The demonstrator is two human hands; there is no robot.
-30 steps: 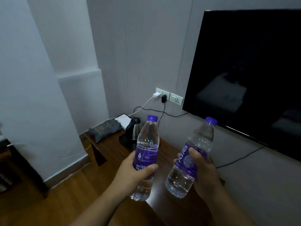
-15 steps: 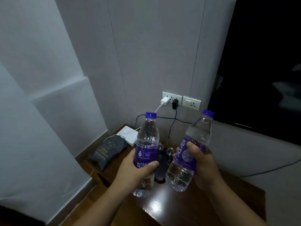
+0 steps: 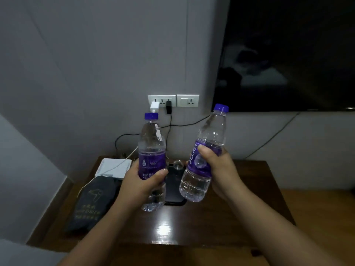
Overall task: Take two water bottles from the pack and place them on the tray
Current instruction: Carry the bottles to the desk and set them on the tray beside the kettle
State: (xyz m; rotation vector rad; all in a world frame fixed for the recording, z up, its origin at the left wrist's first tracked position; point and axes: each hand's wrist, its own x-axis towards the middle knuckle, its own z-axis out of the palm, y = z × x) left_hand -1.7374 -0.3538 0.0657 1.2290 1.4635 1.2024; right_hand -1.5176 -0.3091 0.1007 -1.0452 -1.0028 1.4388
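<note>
Head view: we look down at a dark wooden table (image 3: 221, 217) set against a grey wall, our two bare hands raised over it.
Left hand (image 3: 142, 182): clamped around the purple label of the left bottle (image 3: 151, 160), which we hold upright, cap up, over the middle of the table.
Right hand (image 3: 217, 169): clamped around the label of the right bottle (image 3: 203, 160), which tilts so its cap leans toward the table's right side.
Tray (image 3: 173, 189): a dark tray lies toward the table's back edge, mostly hidden behind both bottles; a small glass (image 3: 178, 164) stands at its far end.
Bottles: both in the air, near each other but apart, neither touching the tray.
Other things: a grey pouch (image 3: 92, 204) and a white box (image 3: 113, 167) near the table's left edge.
Risk: we judge that the tilted bottle could topple if it lands off its base, and either bottle could knock the glass, since the tray is narrow.
Pose: forearms reach forward from the near edge, thumbs facing us across the labels.
</note>
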